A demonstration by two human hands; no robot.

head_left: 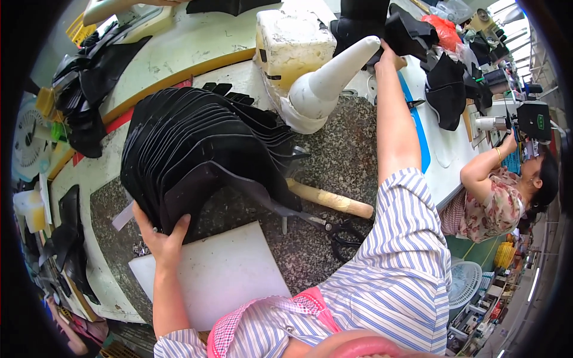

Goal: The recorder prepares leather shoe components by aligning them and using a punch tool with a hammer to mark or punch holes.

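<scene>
A thick fanned stack of curved black leather pieces (197,128) stands at the left of the bench. My left hand (164,241) grips its near lower edge, thumb on one side and fingers on the other. Far to the right, my right hand (391,59) is closed at the edge of a black leather piece (409,36); its fingertips are partly hidden there. Between the hands, a white cone-shaped form (334,80) leans up from a whitish block (295,45). A wooden tool handle (334,201) and black-handled scissors (343,232) lie near the stack.
A white board (224,274) lies on the speckled stone slab (322,161) close to my body. More black pieces sit at the left (89,83) and at the right (446,89). At the right a person (501,191) works at a machine (531,122). Another person's arm (119,7) shows at the top left.
</scene>
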